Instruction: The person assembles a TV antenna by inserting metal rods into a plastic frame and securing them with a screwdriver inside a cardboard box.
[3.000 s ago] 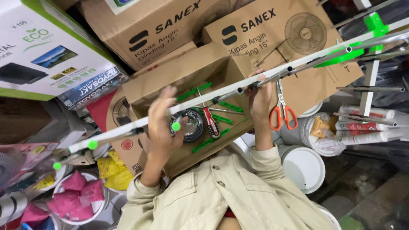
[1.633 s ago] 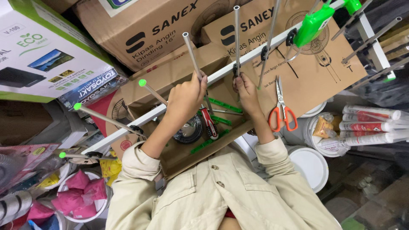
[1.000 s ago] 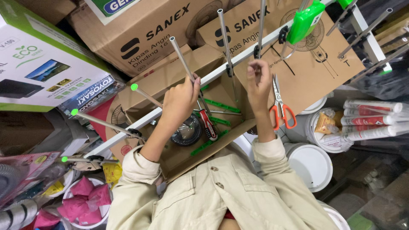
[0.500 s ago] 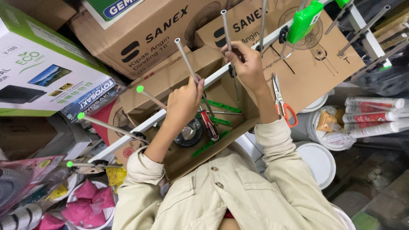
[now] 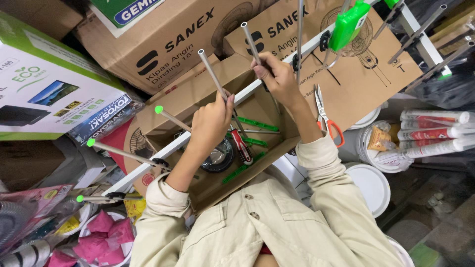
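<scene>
both arms reach up, left hand and right hand each in a closed grip on a metal rod.

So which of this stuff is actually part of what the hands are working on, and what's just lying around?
In hand:
- left hand gripping a metal rod
- right hand on another rod
- white bar that the rods fit into
- green clip on the bar

Lying about:
- scissors
- screwdriver in the open box
- white buckets
- sealant tubes

The single head camera is looking steeply down, close over the open cardboard box, with both sleeves filling the foreground.
</scene>
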